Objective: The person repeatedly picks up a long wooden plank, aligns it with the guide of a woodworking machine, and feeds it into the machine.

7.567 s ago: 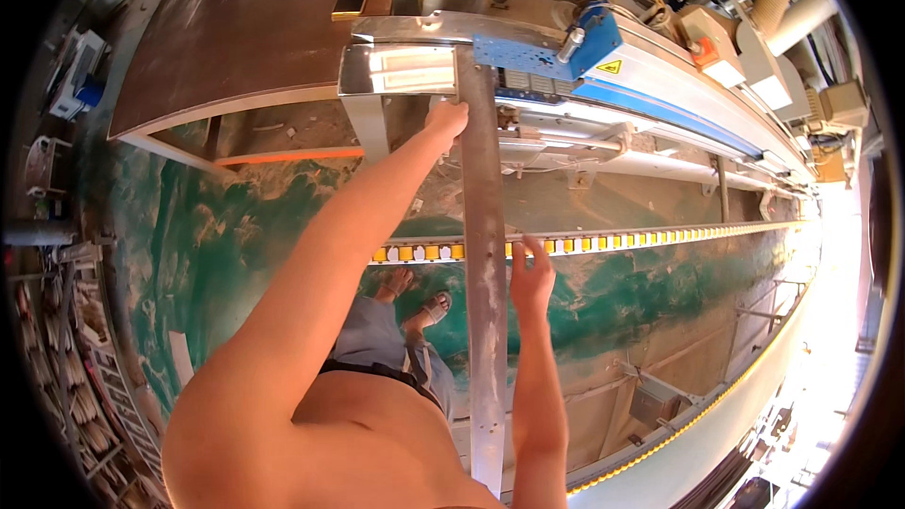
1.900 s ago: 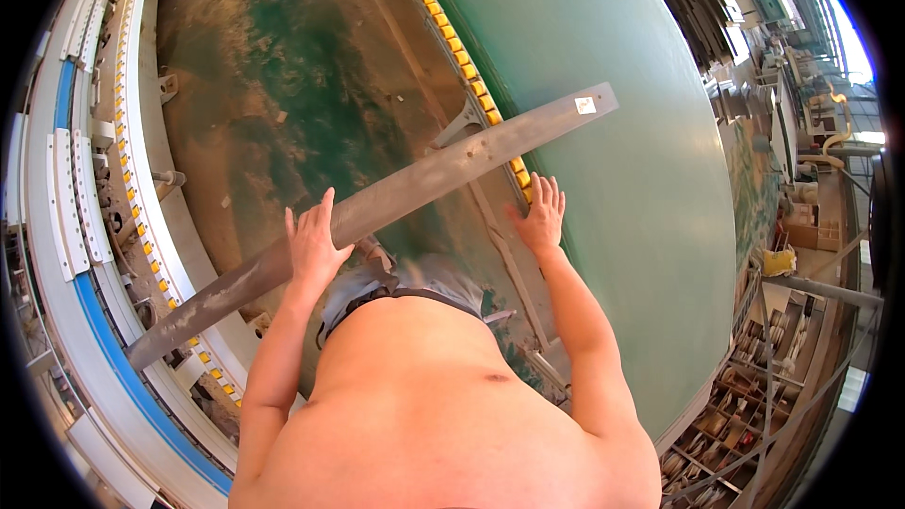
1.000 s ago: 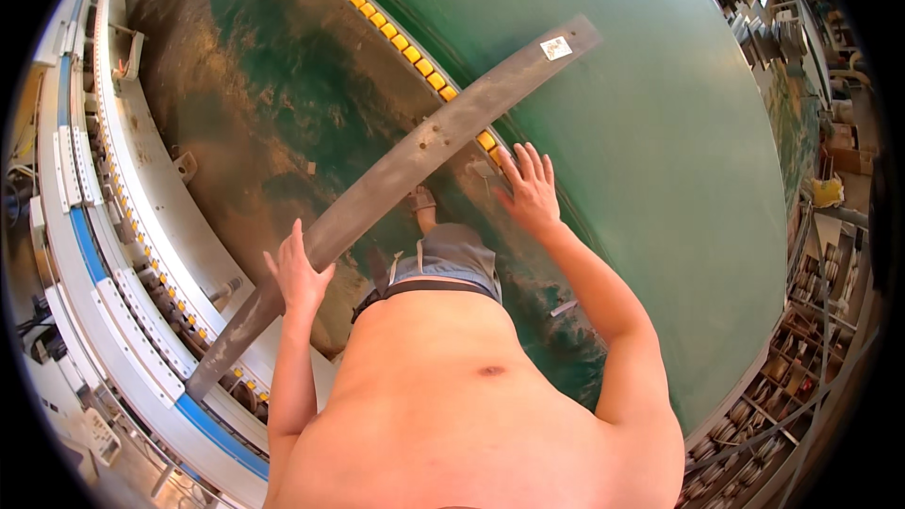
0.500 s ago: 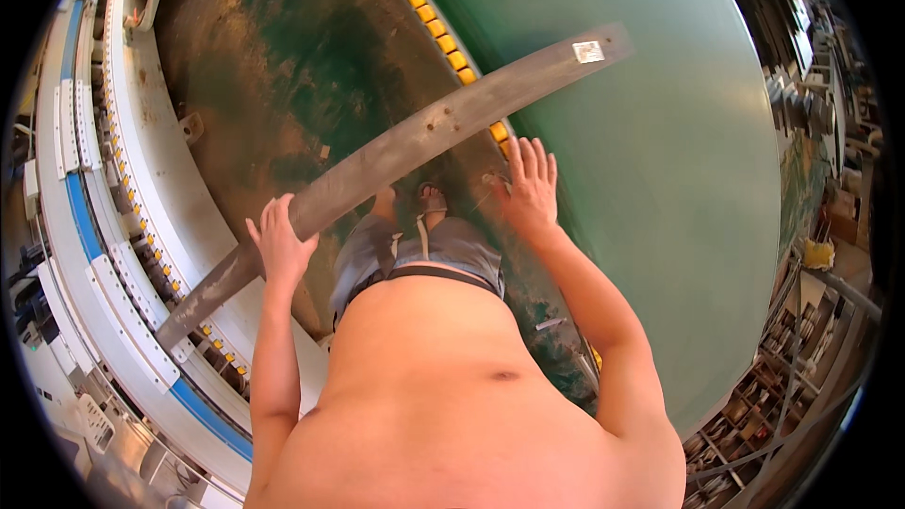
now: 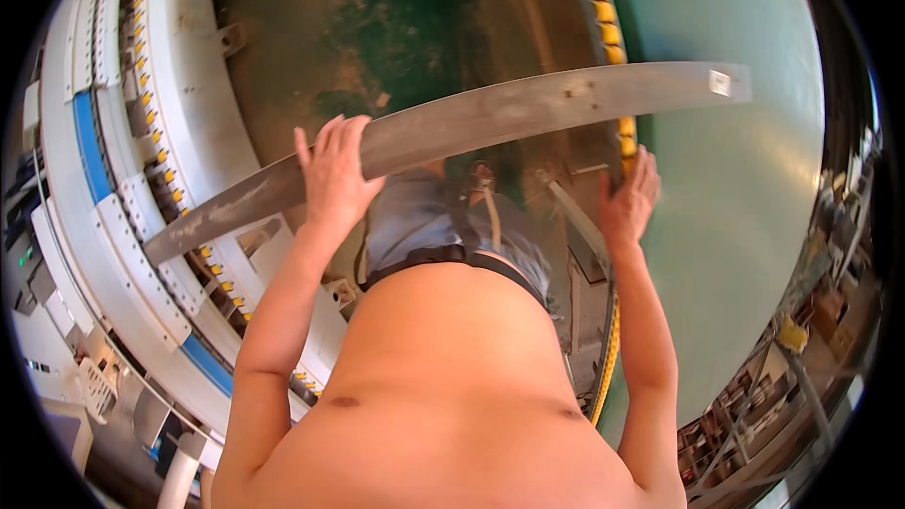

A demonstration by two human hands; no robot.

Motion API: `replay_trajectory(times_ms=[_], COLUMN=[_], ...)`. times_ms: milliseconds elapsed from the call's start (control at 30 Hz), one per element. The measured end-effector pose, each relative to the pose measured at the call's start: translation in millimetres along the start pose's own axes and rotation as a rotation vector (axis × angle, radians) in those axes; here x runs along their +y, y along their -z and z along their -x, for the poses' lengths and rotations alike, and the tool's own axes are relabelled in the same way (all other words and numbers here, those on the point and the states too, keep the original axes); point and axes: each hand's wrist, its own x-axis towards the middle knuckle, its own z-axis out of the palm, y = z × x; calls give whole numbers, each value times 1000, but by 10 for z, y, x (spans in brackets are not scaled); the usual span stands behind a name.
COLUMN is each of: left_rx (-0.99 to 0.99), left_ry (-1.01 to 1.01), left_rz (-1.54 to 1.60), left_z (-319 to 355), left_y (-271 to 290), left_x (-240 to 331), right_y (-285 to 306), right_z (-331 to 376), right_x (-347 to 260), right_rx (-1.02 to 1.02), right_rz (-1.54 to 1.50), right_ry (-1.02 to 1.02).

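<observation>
you have a long, flat grey metal bar [image 5: 481, 116] in front of you. it goes side to side, with its left end low and its right end higher up. the bar looks curved here. its left end is over the long white machine [image 5: 179, 47] on your left, near a blue strip [image 5: 90, 146] and a row of small yellow rollers [image 5: 163, 158]. its middle is over the green and brown floor [image 5: 415, 0]. its right end is over the big green top [image 5: 726, 226] on your right, past a line of fat yellow rollers [image 5: 603, 11]. there is a small white sticker [image 5: 720, 83] near that end, and some little dark spots on the bar.

your left hand [image 5: 337, 168] is on the bar, left of its middle. the fingers are a bit apart and reach up to the far edge, with the thumb by the near edge. you can't tell if they squeeze it.

your right hand [image 5: 630, 205] is off the bar, just below it, by the edge of the green top. its fingers are straight and close together, and the thumb sticks out. nothing is in it. you can't tell if it touches the edge.
</observation>
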Motion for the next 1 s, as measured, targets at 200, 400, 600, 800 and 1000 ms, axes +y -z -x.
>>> replay_trajectory(times_ms=[200,400,600,800,1000], left_rx=[20,50,33,72,-39], left_ry=[-11,-20,-39,-36,10], left_rz=[57,88,18,0,-15], left_z=[-422,-829,-1256,-1582,-1877], left_y=[128,242,363,440,588], left_x=[-89,-236,-384,-576,-726], right_y=[4,44,-31,-4,43], right_z=[-208,-263,-161,-256,-127], right_x=[7,-41,-15,-119,-205], right_rx=[27,57,45,48,-59], right_rz=[62,117,82,42,7], right_ry=[-29,-32,-80,-140,-216])
